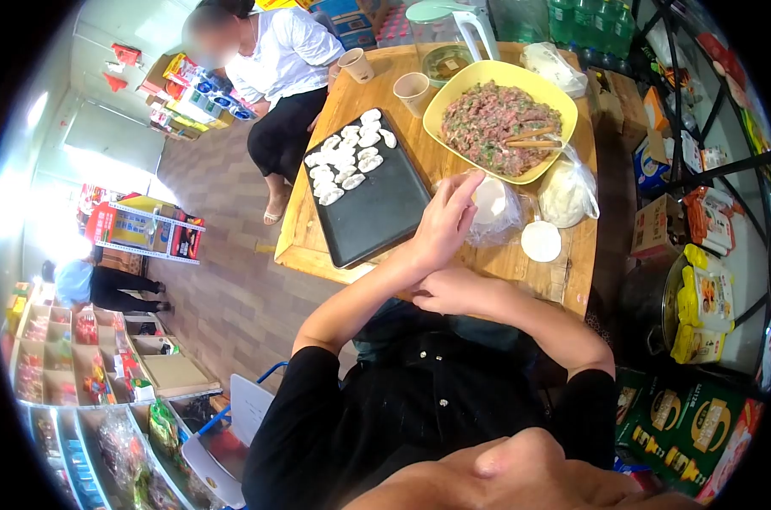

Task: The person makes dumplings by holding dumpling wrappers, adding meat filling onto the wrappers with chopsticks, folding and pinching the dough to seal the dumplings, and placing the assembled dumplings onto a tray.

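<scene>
My left hand (449,214) reaches over the table's front with its fingers stretched out, near a clear plastic bag holding round white wrappers (490,202). My right hand (443,290) crosses beneath it at the left wrist; its thumb shows, but most of its fingers are hidden. To the left lies a black tray (373,217) with several white dumplings (343,157) at its far end. Beyond my hands, a yellow bowl (434,110) holds minced meat with green bits (496,119) and chopsticks (532,138). A single round wrapper (541,241) lies on the wood.
A bag of dough (566,194) sits at the right of the wooden table (305,238). Two paper cups (356,65) and a pitcher (443,42) stand behind. A seated person (288,51) is at the far left side. Shelving (696,178) and a large pot (660,302) flank the right.
</scene>
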A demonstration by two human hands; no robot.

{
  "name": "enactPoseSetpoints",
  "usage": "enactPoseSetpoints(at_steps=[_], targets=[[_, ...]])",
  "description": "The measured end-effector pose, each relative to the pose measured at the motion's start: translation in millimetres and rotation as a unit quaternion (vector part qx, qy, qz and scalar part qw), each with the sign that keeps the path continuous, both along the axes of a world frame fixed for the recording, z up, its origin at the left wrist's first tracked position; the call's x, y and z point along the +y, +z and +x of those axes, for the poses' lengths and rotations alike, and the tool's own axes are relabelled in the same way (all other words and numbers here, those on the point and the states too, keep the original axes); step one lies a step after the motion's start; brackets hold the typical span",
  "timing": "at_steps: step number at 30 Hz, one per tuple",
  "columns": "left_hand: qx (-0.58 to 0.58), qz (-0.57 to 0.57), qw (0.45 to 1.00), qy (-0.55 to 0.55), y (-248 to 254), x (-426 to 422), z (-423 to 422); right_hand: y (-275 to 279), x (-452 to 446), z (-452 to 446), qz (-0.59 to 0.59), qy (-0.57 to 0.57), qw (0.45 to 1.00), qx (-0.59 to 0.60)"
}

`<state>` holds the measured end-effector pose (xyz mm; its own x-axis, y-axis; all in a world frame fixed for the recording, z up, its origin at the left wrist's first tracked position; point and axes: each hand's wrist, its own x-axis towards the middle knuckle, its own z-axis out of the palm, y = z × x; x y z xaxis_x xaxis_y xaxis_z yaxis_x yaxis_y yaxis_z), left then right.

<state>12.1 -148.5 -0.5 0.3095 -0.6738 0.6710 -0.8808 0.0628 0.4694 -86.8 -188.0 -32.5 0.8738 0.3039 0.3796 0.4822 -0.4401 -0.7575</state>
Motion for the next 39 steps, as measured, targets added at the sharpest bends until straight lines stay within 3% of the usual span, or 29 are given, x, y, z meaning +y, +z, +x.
enactPoseSetpoints(at_steps=[2, 4, 9, 13, 16, 20, 22, 26, 28, 29, 31, 32, 34, 35, 39], targets=[[0.001, -0.008, 1.000, -0.014, -1, 3, 0, 57, -26, -12, -0.132, 0.057, 0.939, 0.313], [-0.028, -0.030, 0.999, -0.026, -2, 1, 1, 80, -47, -22, -0.147, -0.021, 0.936, 0.319], [-0.016, -0.094, 0.995, -0.030, -19, -5, -2, 45, -92, -34, 0.166, -0.326, 0.894, 0.260], [0.007, -0.102, 0.994, -0.037, -30, -4, -12, 40, -87, -20, 0.236, -0.388, 0.870, 0.190], [0.046, -0.118, 0.991, -0.041, -30, -5, -16, 29, -91, -9, 0.137, -0.402, 0.893, 0.148], [0.106, -0.099, 0.989, -0.014, -29, -5, -19, 33, -94, -6, 0.081, -0.427, 0.882, 0.181], [0.185, -0.076, 0.979, -0.038, -28, -3, -18, 41, -93, -8, -0.054, -0.458, 0.872, 0.166], [0.248, -0.041, 0.967, -0.038, -20, 3, -9, 41, -87, -17, -0.060, -0.472, 0.876, 0.077], [0.322, -0.058, 0.943, -0.062, -18, 4, -4, 45, -83, -21, 0.049, -0.470, 0.874, 0.108], [0.321, -0.061, 0.943, -0.061, -20, 4, -1, 45, -84, -24, 0.047, -0.469, 0.876, 0.106], [0.543, -0.081, 0.820, -0.162, -20, 6, 1, 44, -86, -31, 0.181, -0.424, 0.886, 0.055], [0.543, -0.085, 0.820, -0.162, -21, 8, 0, 46, -87, -34, 0.177, -0.423, 0.887, 0.055], [0.652, -0.023, 0.735, -0.185, -1, 19, -6, 54, -85, -37, 0.231, -0.390, 0.892, -0.001], [0.680, -0.021, 0.703, -0.205, -2, 21, -9, 63, -82, -39, 0.270, -0.388, 0.881, 0.029], [0.812, -0.053, 0.500, -0.296, 5, 30, -17, 70, -77, -31, 0.296, -0.319, 0.893, 0.115]])
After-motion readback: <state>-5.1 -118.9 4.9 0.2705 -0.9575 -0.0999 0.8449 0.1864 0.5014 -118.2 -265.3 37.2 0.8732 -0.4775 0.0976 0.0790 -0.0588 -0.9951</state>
